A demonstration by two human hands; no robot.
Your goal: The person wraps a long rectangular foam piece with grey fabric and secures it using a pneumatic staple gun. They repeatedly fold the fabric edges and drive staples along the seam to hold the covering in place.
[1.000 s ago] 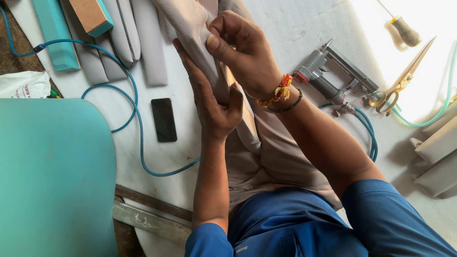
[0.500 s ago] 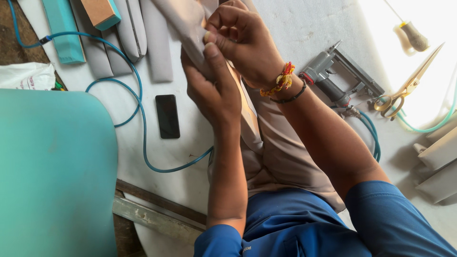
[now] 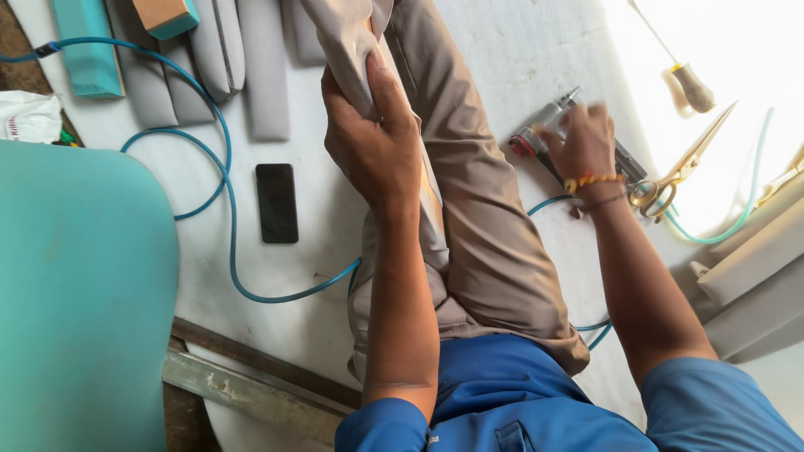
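In the centre of the frame my left hand [image 3: 373,142] is wrapped around a long beige fabric-covered piece [image 3: 477,209], fingers pressed together and curled over its upper end, thumb on the near side, pinching the loose cloth tight against it. That piece runs from the top centre of the frame down toward my blue shirt [image 3: 502,402] at the bottom, lying on the white worktable [image 3: 335,276]. To the right of centre my right hand [image 3: 586,146] rests on the pneumatic staple gun [image 3: 548,142], which lies on the table just beside the piece; the hand is blurred, so I cannot tell how firmly the fingers close around the tool. A pair of brass-coloured scissors [image 3: 682,172] lies just right of that wrist. Left of the piece a black phone [image 3: 276,202] lies flat, with a blue air hose [image 3: 226,218] looping around it. Grey padded strips [image 3: 251,59] sit in the upper left, and a teal cushion [image 3: 79,293] fills the lower left.
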